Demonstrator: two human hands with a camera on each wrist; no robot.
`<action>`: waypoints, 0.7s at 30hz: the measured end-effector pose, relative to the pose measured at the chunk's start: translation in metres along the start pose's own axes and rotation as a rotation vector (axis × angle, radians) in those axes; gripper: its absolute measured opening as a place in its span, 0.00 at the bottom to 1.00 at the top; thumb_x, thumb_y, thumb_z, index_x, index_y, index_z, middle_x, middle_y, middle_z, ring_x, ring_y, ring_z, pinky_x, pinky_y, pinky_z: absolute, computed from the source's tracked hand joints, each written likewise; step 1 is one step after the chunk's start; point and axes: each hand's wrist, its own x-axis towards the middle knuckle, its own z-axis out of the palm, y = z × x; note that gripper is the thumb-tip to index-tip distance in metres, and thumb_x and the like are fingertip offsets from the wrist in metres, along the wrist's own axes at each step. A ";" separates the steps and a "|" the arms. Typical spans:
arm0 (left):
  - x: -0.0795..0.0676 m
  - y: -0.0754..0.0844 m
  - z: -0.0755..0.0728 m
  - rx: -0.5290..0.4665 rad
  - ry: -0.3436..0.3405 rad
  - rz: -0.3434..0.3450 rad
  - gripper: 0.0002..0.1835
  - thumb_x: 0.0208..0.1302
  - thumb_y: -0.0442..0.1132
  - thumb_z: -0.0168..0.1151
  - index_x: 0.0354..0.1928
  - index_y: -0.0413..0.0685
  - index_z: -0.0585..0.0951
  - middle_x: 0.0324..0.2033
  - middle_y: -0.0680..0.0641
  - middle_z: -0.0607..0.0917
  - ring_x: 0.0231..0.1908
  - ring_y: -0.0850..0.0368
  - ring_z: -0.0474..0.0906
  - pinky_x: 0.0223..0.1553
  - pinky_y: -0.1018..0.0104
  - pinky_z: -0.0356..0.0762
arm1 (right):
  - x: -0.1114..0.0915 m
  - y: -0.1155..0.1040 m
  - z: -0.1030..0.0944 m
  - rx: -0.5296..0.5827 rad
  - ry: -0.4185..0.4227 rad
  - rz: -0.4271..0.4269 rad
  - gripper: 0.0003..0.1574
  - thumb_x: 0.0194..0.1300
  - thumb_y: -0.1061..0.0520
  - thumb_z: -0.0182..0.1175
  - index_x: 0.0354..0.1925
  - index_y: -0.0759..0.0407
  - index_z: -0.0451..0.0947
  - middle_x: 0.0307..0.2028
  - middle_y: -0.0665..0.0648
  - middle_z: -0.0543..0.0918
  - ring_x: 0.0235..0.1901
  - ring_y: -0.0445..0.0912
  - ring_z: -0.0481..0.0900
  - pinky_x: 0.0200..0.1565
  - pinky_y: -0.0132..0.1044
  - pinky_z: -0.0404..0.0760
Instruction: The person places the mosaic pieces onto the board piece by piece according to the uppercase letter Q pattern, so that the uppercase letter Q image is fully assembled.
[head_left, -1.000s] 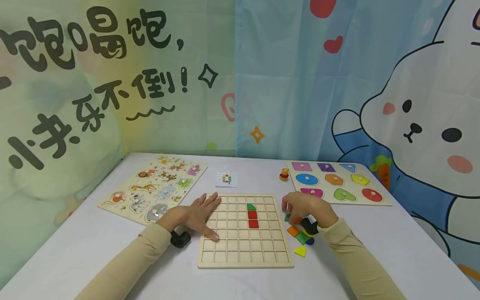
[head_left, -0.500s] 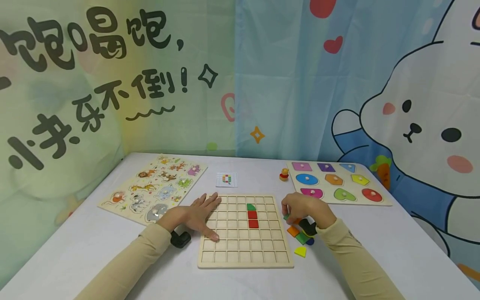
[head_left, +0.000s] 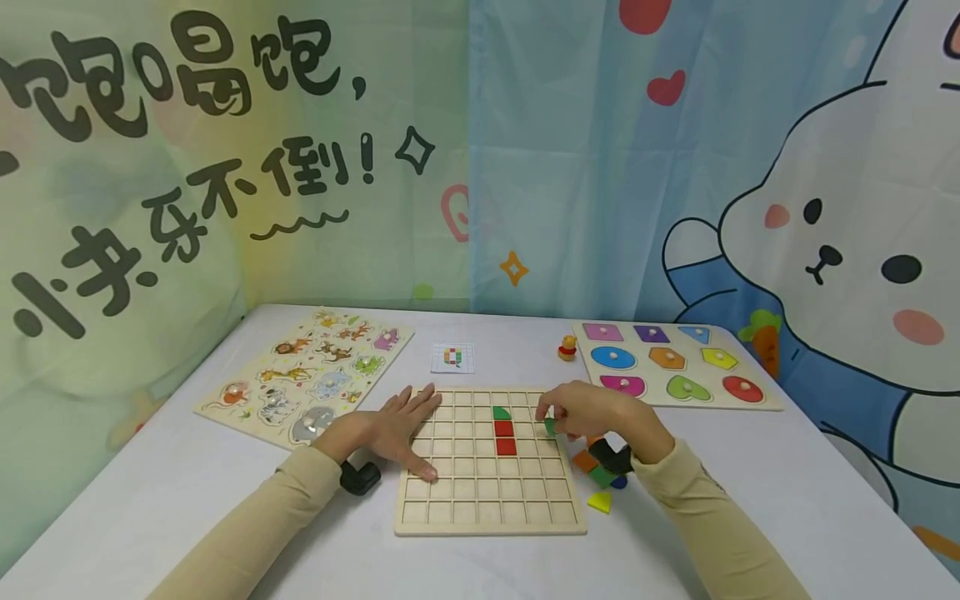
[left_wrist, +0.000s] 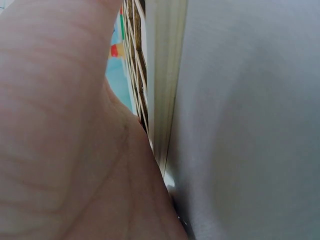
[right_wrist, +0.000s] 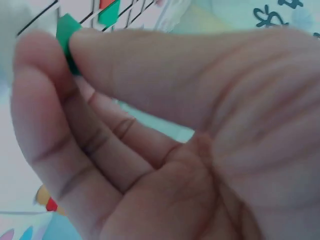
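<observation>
The right hand (head_left: 600, 412) pinched a green piece (head_left: 551, 427) between thumb and fingertips, over the right-hand side of the grid board (head_left: 487, 512); whether the piece touched the wood could not be told. It was held by its edges, presumably so that it could be set down neatly. The left hand (head_left: 401, 429) lay spread across the board's left edge, fingers and thumb apart, likely to keep it from sliding. In one column of the grid sat a curved green tile (head_left: 502, 413) with two red squares (head_left: 506, 447) below it.

Just right of the board, seemingly for easy reach, lay a loose cluster of pieces (head_left: 602, 477), partly hidden by the right wrist, with a yellow piece (head_left: 599, 502) nearer the person. A patterned card (head_left: 452, 357) lay beyond the board, perhaps as a reference.

The white tabletop (head_left: 150, 517) also carried an animal puzzle (head_left: 243, 423), a shape puzzle (head_left: 654, 392) and a small figure (head_left: 567, 348). Behind hung a printed curtain (head_left: 562, 167) with lettering and a cartoon rabbit.
</observation>
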 end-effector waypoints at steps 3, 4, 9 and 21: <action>0.000 0.001 0.000 -0.001 -0.005 -0.004 0.68 0.47 0.71 0.68 0.78 0.46 0.39 0.78 0.43 0.34 0.75 0.37 0.29 0.74 0.43 0.35 | -0.001 -0.005 0.002 0.031 -0.008 -0.035 0.10 0.66 0.66 0.60 0.46 0.58 0.77 0.29 0.52 0.78 0.26 0.43 0.78 0.30 0.31 0.77; 0.000 0.001 0.000 -0.001 -0.006 -0.005 0.68 0.47 0.71 0.68 0.78 0.46 0.39 0.78 0.43 0.34 0.75 0.37 0.29 0.74 0.43 0.35 | 0.000 -0.007 0.003 0.045 -0.009 -0.049 0.09 0.66 0.66 0.60 0.45 0.59 0.77 0.28 0.52 0.78 0.26 0.43 0.78 0.30 0.31 0.77; 0.000 0.001 0.000 0.004 -0.005 -0.007 0.68 0.47 0.71 0.68 0.78 0.46 0.39 0.78 0.43 0.34 0.75 0.37 0.29 0.74 0.43 0.35 | 0.003 -0.014 0.010 0.104 -0.021 -0.112 0.05 0.66 0.67 0.60 0.40 0.59 0.75 0.28 0.52 0.77 0.27 0.45 0.79 0.34 0.31 0.77; 0.001 -0.001 -0.001 0.006 -0.006 -0.004 0.68 0.48 0.71 0.68 0.78 0.47 0.39 0.78 0.44 0.34 0.75 0.37 0.28 0.74 0.43 0.35 | 0.013 -0.031 0.027 0.145 -0.023 -0.235 0.05 0.64 0.65 0.63 0.36 0.58 0.75 0.26 0.52 0.82 0.24 0.47 0.81 0.32 0.29 0.78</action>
